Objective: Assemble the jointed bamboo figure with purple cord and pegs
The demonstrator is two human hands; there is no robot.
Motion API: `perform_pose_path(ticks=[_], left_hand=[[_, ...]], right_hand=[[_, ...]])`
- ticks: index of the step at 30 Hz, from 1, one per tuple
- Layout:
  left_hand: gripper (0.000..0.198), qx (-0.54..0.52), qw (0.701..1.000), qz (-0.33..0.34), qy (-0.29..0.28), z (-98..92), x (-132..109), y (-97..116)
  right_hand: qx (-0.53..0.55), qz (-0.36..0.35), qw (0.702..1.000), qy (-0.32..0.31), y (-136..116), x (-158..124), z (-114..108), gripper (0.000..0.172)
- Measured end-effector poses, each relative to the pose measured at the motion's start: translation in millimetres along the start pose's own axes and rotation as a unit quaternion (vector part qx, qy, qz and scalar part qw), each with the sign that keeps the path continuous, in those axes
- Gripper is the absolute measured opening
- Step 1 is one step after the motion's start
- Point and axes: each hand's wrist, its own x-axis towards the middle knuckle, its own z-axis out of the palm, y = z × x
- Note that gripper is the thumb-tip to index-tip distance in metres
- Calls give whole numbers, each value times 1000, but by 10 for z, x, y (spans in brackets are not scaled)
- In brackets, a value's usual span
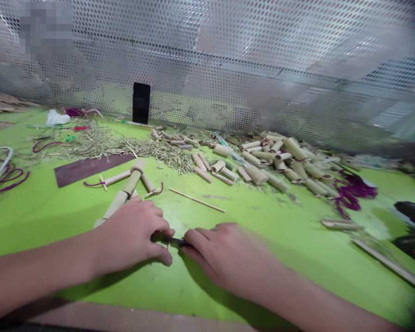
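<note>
My left hand (131, 233) is closed in a pinch, with a short thin bamboo stick (168, 246) between thumb and fingers. Low over the green table, my right hand (228, 251) grips a small dark knife (177, 241), its handle mostly hidden by the fingers. The blade points left and meets the stick at my left fingertips. Just behind my left hand lies a jointed figure of bamboo tubes (126, 186) with purple cord at its arm ends; my hand hides part of it. A longer thin stick (197, 200) rests on the table beyond both hands.
Bamboo shavings (159, 152) and a heap of bamboo tubes (297, 161) spread along the back. A phone (141, 103) leans on the perforated metal screen (228, 69). Sandpaper (90, 169) lies left; purple cord (356, 191) and a split bamboo strip (389, 263) lie right.
</note>
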Motion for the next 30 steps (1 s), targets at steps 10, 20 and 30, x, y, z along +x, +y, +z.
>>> perform_pose_path(ticks=[10,20,30], left_hand=[[40,6,1000,-6,-11,-6,3,-3],[40,2,1000,-13,-18,-1,12,6],[41,7,1000,-13,-16,-6,10,0]], right_hand=[[1,4,1000,-7,5,-1,-19,17],[5,-2,1000,7,19,-15,-7,17],[8,12,1000,-9,13,-18,-37,17]])
